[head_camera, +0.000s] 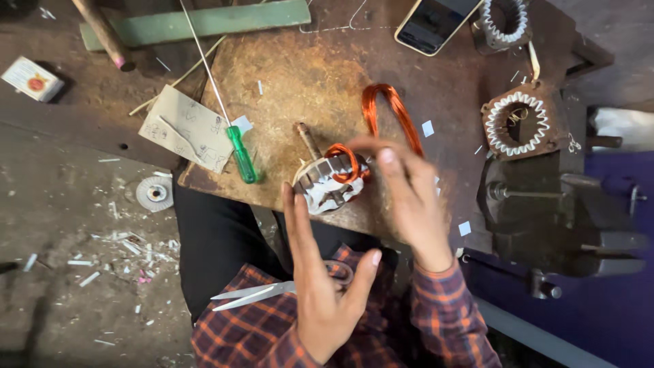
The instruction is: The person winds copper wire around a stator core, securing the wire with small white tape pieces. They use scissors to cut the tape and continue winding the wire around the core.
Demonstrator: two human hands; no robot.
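Observation:
A small motor stator [327,185] with white slot paper stands on the rusty brown board [306,82]. A copper wire coil [388,112] loops out of it toward the far side. My right hand [409,197] pinches the copper wire at the stator's top with thumb and fingers. My left hand [323,286] is open beside the stator, palm facing right, fingertips close to the stator's near side, holding nothing. A metal rod [308,140] sticks out behind the stator.
A green-handled screwdriver [240,153] and a sketched card [187,129] lie left of the stator. Scissors [272,292] rest on my lap. A phone [436,24], two more stators [516,124], a dark vise [565,218], a green bar [204,22] and a small box [30,78] surround the board.

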